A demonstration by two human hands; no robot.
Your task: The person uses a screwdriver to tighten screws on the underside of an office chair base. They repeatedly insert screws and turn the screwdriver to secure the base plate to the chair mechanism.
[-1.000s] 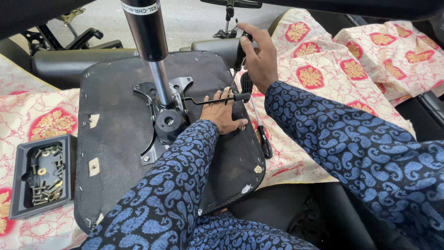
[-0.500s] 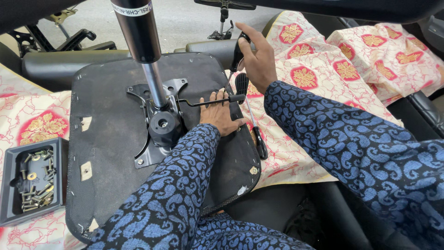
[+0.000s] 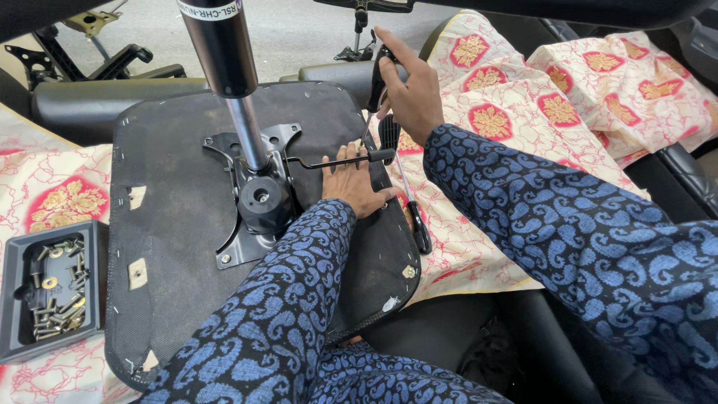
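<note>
Black-handled screwdriver (image 3: 378,78) gripped in our right hand (image 3: 411,93), shaft slanting down toward lever (image 3: 340,159); left hand (image 3: 353,187), nearer, flat, fingers spread on seat underside (image 3: 172,224).

1. The seat underside (image 3: 179,224) I'm looking down on is covered in matt black woven cloth, slightly rough, with staples along the edge.
2. The mounting plate (image 3: 247,187) looks like black painted metal with a dull sheen.
3. The gas cylinder (image 3: 224,52) is glossy black up top, and below it is a polished bare-metal rod.
4. The lever (image 3: 336,159) is thin dark metal with a black plastic tip.
5. The screwdriver (image 3: 378,78) in my right hand (image 3: 411,93) has a smooth black plastic handle.
6. The tray (image 3: 15,299) is matt black plastic and holds shiny metal screws (image 3: 56,292).
7. The sheet (image 3: 508,120) is soft printed cloth.
8. My sleeves (image 3: 568,239) are patterned blue cloth.
</note>
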